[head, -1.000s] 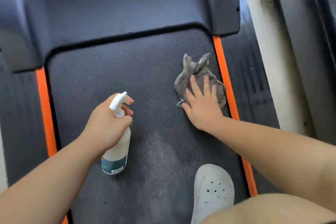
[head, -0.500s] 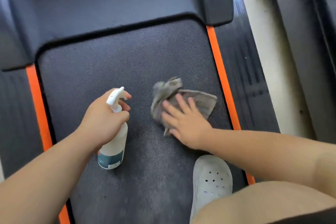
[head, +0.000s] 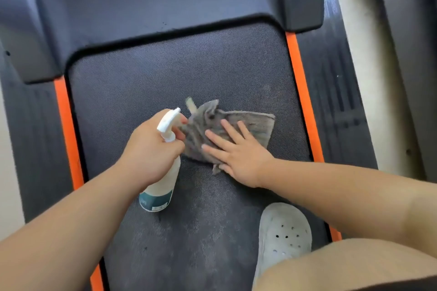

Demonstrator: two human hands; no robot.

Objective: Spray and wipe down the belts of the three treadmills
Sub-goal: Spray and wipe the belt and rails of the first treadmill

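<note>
Treadmill belt (head: 142, 82): dark, textured, filling most of view, with paler mottled patches on near half of belt. Black motor hood (head: 153, 0) across belt's far end. Ribbed side rail (head: 335, 92) along belt's right, another on belt's left. Orange strip (head: 305, 101) between each rail and belt. Pale floor (head: 359, 54) right of belt's rail, then edge of second machine (head: 406, 54). White perforated clog (head: 283, 231) planted on belt, near-right corner.

Right hand (head: 241, 158) at belt's middle: palm down, flat. Fingers (head: 215, 138) straight and spread, pressing grey cloth (head: 255, 123) onto belt. No curl, no pinch. Cloth fully on belt, bunched at end nearer belt's centreline, flatter toward belt's right edge, stopping short of orange strip.

Left hand (head: 149, 149) over belt's middle, just left of cloth. Fingers wrapped tight round neck of spray bottle (head: 160, 186), fingertips (head: 178, 136) showing on trigger side under white nozzle head (head: 169, 120). Thumb not visible.

Bottle tilted, teal-labelled base toward belt's near end. Cannot tell if base touches belt. Nozzle aimed at belt's far end, tip just beside cloth's bunched edge.
</note>
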